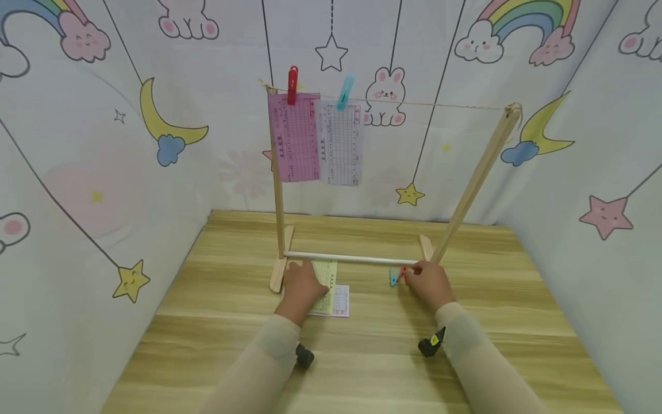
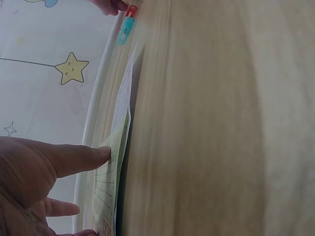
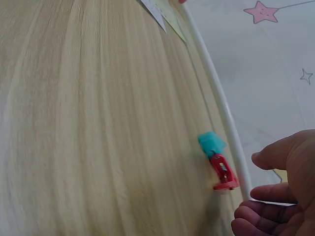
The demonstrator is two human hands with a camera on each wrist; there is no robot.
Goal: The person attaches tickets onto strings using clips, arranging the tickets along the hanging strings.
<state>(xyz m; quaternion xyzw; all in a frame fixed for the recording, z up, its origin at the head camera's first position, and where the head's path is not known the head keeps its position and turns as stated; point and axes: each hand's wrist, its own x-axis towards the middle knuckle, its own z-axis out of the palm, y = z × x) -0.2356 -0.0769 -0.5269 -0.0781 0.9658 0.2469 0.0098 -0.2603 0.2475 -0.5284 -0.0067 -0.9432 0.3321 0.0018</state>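
Observation:
My left hand lies over a yellow printed slip on the table. In the left wrist view its thumb is straight and touches the slip. A white printed slip lies partly under the yellow one. Beside the right end of the white rod, my right hand is nearest to a blue clothespin and a red clothespin. The right wrist view shows the red clothespin touching the blue one, with a gap to my loosely bent fingers.
A wooden frame with a left post, right post and white crossbar stands behind the hands. From its string hang a pink slip under a red clothespin and a white slip under a blue clothespin.

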